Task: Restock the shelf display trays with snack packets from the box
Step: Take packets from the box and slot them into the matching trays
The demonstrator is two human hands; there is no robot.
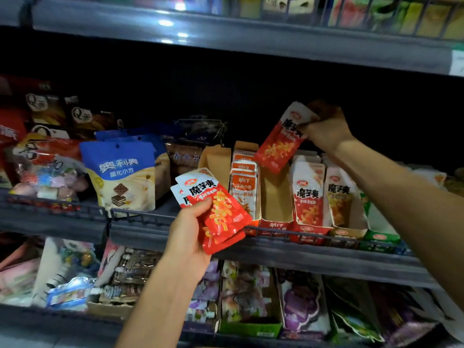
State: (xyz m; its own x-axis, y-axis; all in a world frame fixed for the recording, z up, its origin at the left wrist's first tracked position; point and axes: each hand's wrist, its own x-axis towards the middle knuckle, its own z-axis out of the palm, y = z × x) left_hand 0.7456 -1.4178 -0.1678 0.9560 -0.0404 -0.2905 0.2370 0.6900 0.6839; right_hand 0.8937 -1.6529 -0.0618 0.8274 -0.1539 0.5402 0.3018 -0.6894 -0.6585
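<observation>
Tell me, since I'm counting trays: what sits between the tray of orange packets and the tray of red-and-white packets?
In the head view, an empty cardboard tray stands between them; the right hand holds a red packet above it.

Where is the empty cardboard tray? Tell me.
In the head view, the empty cardboard tray sits right of centre on the middle shelf, below the red packet in the right hand.

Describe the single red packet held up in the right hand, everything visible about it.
The packet is a flat, glossy pouch, seemingly plastic film: white top with a small red logo and black characters, red body with orange strips pictured. It looks sealed. It hangs tilted, top up-right, bottom down-left, above the empty cardboard tray on the middle shelf. The right hand pinches its top corner; nothing else touches it.
</observation>
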